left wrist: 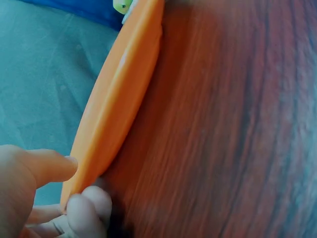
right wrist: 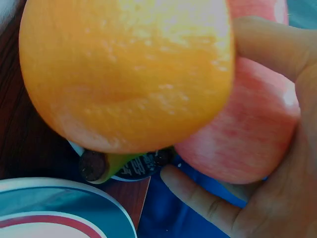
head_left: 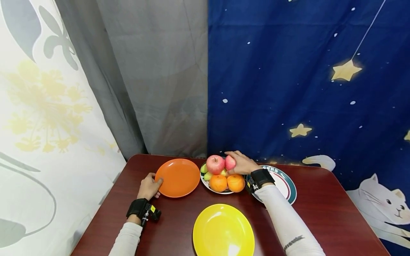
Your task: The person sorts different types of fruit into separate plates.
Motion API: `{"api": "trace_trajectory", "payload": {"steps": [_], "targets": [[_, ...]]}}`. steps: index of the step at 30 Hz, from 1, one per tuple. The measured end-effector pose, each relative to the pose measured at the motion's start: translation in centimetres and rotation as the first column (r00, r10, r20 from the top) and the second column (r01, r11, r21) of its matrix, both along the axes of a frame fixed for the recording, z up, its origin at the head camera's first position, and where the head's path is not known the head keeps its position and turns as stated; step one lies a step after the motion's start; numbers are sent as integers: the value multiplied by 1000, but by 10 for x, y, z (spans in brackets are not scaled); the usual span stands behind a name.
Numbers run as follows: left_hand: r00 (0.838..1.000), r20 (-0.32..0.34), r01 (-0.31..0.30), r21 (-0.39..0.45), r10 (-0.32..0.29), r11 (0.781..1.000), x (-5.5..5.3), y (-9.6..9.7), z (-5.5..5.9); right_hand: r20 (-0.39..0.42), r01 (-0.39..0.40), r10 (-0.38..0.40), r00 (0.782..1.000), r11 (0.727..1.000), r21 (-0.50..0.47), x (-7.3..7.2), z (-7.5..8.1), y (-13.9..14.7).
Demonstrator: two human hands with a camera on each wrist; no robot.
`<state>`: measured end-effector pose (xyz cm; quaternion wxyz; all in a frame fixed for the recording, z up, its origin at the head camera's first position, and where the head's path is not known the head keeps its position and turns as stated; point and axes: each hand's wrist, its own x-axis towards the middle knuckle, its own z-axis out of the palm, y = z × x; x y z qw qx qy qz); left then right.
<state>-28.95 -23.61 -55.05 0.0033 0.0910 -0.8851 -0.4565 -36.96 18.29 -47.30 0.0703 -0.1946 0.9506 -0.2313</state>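
Note:
My right hand (head_left: 241, 163) grips a red apple (head_left: 230, 162) at the back right of a white fruit plate (head_left: 221, 192); the wrist view shows thumb and fingers (right wrist: 292, 42) curled round that apple (right wrist: 247, 134), behind an orange (right wrist: 129, 69). A second red apple (head_left: 215, 164), two oranges (head_left: 218, 182) (head_left: 236, 182) and green fruit (head_left: 207, 175) also lie on the plate. My left hand (head_left: 150, 185) pinches the near left rim of an empty orange plate (head_left: 178, 177); the thumb (left wrist: 47, 166) lies on top of the rim (left wrist: 114, 104) and fingers curl under it.
An empty yellow plate (head_left: 223, 230) sits at the front middle of the dark red table (head_left: 326, 213). A white plate with a green and red border (head_left: 285, 183) lies under my right forearm. Curtains hang right behind the table's far edge.

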Motion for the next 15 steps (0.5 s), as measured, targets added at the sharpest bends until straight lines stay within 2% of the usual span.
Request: {"api": "trace_trajectory", "payload": {"steps": [7, 15], "targets": [[999, 3, 40, 11, -40, 999, -3, -5, -4, -54, -9, 7, 998, 999, -37, -2, -5, -2], [998, 28, 55, 90, -58, 994, -4, -12, -12, -88, 12, -15, 996, 999, -30, -4, -2, 1]]}}
